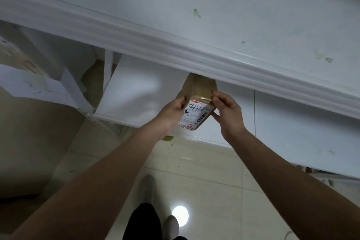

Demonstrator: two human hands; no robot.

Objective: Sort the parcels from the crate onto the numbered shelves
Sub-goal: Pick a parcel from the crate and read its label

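Note:
A small brown cardboard parcel [197, 101] with a white shipping label on its near face rests on a white shelf board [136, 91], its far end tucked under the shelf above. My left hand [172, 110] grips the parcel's left side. My right hand [227, 110] pinches its right side with fingers and thumb. Handwritten red numbers show at the label's lower edge. The crate is not in view.
The upper white shelf [214, 25], stained in places, overhangs with a thick moulded front edge. Another brown parcel [93, 82] sits in the neighbouring bay at left, behind an upright post. A large cardboard surface [29, 142] fills the left. Below are floor tiles and my feet.

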